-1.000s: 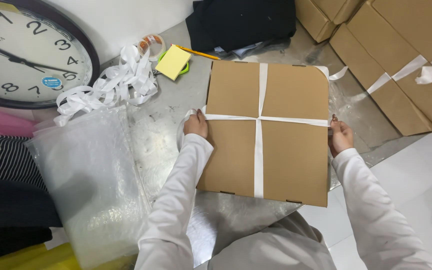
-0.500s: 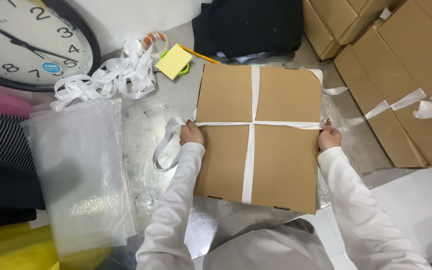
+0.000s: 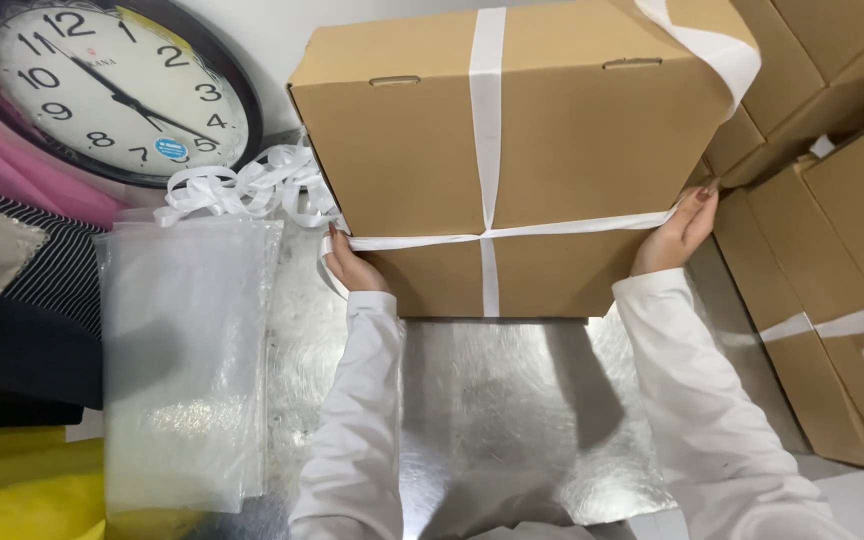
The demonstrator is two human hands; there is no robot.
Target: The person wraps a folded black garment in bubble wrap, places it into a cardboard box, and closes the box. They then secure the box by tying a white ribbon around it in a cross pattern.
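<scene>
- Head view: cardboard box [image 3: 512, 150], brown and bound crosswise with white strap [image 3: 488, 120], is raised above the silver worktop [image 3: 492, 410], tilted with its far edge up.
- Stacked cartons [image 3: 832, 250] sit at my right, just beside the box.
- Bubble-wrap sheets [image 3: 187, 360] lie flat at my left on the worktop.
- Wall clock [image 3: 102, 85] leans behind them, with loose strap coils [image 3: 247, 190] in front of it.
- My right hand [image 3: 680, 232] presses flat against the box's right side, fingers together.
- My left hand [image 3: 352, 268] cups the lower left corner, fingers curled under the box.
</scene>
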